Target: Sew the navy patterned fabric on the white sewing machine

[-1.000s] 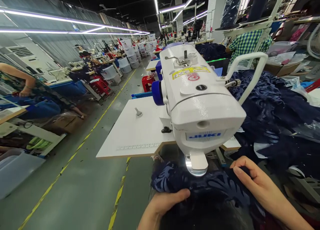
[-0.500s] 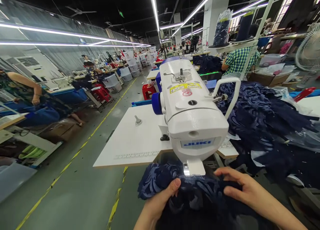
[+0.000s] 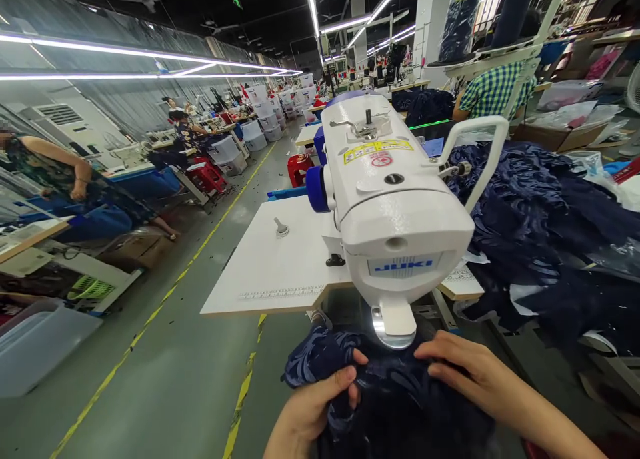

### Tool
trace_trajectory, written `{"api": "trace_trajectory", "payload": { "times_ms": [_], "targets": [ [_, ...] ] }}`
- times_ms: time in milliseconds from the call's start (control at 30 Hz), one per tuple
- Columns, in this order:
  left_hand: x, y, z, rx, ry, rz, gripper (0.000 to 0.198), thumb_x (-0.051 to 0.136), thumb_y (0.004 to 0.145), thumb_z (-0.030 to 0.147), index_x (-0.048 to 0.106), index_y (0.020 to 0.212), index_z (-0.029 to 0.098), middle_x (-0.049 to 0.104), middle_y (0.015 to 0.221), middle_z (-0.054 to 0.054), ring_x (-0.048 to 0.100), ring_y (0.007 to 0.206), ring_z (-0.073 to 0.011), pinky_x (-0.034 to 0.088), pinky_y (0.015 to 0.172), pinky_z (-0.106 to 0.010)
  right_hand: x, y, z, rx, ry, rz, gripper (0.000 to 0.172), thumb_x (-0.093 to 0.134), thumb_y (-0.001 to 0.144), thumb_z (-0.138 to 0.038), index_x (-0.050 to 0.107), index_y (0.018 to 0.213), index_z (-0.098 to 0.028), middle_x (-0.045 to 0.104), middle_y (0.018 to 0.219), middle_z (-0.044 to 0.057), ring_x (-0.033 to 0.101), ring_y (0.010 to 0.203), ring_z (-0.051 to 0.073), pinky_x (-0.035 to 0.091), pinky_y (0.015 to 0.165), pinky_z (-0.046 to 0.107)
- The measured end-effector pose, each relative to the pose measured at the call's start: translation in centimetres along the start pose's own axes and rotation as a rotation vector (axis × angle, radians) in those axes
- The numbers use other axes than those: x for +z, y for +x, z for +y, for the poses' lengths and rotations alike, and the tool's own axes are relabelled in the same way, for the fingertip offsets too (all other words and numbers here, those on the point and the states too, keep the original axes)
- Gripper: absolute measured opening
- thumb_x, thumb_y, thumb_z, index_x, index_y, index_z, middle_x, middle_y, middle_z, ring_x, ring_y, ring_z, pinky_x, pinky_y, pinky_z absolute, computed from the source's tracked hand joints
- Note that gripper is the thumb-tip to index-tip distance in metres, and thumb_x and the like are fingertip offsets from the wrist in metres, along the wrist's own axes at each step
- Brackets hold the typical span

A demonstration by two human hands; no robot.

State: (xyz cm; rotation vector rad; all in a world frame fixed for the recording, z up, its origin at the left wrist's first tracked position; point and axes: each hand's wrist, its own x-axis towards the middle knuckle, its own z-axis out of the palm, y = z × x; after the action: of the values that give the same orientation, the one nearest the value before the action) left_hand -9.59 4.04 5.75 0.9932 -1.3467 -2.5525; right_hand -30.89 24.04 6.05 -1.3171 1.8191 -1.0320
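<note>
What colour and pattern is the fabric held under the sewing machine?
Dark navy fabric with a raised leaf-like pattern, seen in the head view.

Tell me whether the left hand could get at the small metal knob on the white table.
Probably yes: the left hand pinches the navy fabric below the table edge, and bare white table lies before the knob.

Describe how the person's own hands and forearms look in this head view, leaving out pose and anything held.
Both the left hand and the right hand are bare: no gloves, and no rings, watch or bracelet visible. The forearms are uncovered as far as the frame shows, with no sleeve edge in view. Fingernails are short and unpainted. No markings show on the visible parts.
</note>
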Motion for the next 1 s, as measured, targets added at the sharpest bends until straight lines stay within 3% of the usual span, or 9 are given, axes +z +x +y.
{"api": "trace_trajectory", "payload": {
  "times_ms": [100,200,267,367,500,600,667,833,1000],
  "targets": [
    [0.2,-0.2,0.2,0.042,-0.009,0.025,0.043,0.081,0.069,0.044,0.071,0.099,0.015,0.045,0.051,0.005,0.048,0.049,-0.0077,0.042,0.055,-0.02,0.7,0.1,-0.2,0.022,-0.171,0.06,0.039,0.06,0.088,-0.053,0.057,0.122,-0.035,0.061,0.098,0.001,0.06,0.083,0.016,0.047,0.064,0.022],
    [0.6,-0.6,0.7,0.066,0.179,0.158,0.039,0.082,0.067,0.047,0.074,0.092,0.017,0.057,0.062,0.0,0.049,0.054,-0.0088,0.043,0.056,-0.021,0.9,-0.1,-0.4,-0.11,-0.45,0.128,0.022,0.051,0.095,-0.046,0.065,0.099,-0.03,0.058,0.083,0.001,0.055,0.072,0.015,0.042,0.059,0.024],
    [0.8,-1.0,1.1,0.088,0.347,0.197,0.037,0.081,0.068,0.049,0.075,0.088,0.019,0.065,0.076,-0.004,0.053,0.062,-0.0122,0.046,0.06,-0.022,0.8,-0.3,-1.0,-0.187,-0.523,0.125,0.023,0.049,0.096,-0.041,0.064,0.086,-0.027,0.059,0.084,0.003,0.056,0.078,0.016,0.041,0.062,0.025],
    [0.9,-1.0,1.4,0.111,0.493,0.154,0.04,0.076,0.071,0.052,0.075,0.099,0.023,0.07,0.09,-0.006,0.058,0.07,-0.0178,0.049,0.065,-0.028,0.2,-0.3,-2.3,-0.171,-0.332,0.043,0.021,0.045,0.098,-0.038,0.062,0.093,-0.026,0.061,0.094,0.002,0.057,0.084,0.014,0.043,0.07,0.024],
    [0.9,0.8,1.4,0.127,0.472,0.236,0.04,0.076,0.069,0.055,0.075,0.096,0.025,0.072,0.1,-0.007,0.064,0.091,-0.0281,0.052,0.085,-0.039,-0.7,1.8,-3.2,-0.005,-0.07,0.071,0.032,0.043,0.097,-0.045,0.056,0.081,-0.021,0.056,0.075,-0.001,0.052,0.069,0.013,0.039,0.063,0.023],
    [1.7,2.9,1.6,0.216,0.391,0.385,0.038,0.08,0.065,0.052,0.074,0.089,0.023,0.071,0.106,-0.008,0.06,0.111,-0.0318,0.042,0.106,-0.044,-1.2,4.4,-2.3,0.035,0.013,0.155,0.038,0.045,0.095,-0.048,0.051,0.073,-0.018,0.051,0.07,-0.002,0.046,0.066,0.012,0.034,0.06,0.023],
    [2.8,3.9,2.1,0.275,0.348,0.385,0.042,0.081,0.065,0.049,0.073,0.097,0.022,0.07,0.113,-0.008,0.057,0.119,-0.0303,0.034,0.114,-0.044,-1.3,5.8,-1.4,0.02,0.081,0.177,0.04,0.045,0.093,-0.051,0.049,0.071,-0.018,0.047,0.069,-0.002,0.043,0.067,0.012,0.034,0.061,0.023],
    [5.7,4.8,3.2,0.309,0.136,0.221,0.054,0.081,0.068,0.044,0.068,0.114,0.018,0.064,0.126,-0.009,0.056,0.122,-0.0277,0.037,0.114,-0.043,-1.7,6.6,-0.2,-0.003,0.134,0.185,0.042,0.044,0.092,-0.053,0.051,0.072,-0.017,0.048,0.069,-0.001,0.045,0.069,0.013,0.039,0.063,0.024],
    [6.8,4.7,3.1,0.365,0.148,0.352,0.063,0.084,0.063,0.04,0.066,0.118,0.016,0.066,0.123,-0.011,0.056,0.121,-0.0291,0.038,0.114,-0.043,-5.2,7.9,1.2,-0.05,-0.015,0.166,0.039,0.041,0.093,-0.051,0.062,0.087,-0.017,0.062,0.082,0.003,0.058,0.08,0.019,0.048,0.074,0.029]
  ]
}}
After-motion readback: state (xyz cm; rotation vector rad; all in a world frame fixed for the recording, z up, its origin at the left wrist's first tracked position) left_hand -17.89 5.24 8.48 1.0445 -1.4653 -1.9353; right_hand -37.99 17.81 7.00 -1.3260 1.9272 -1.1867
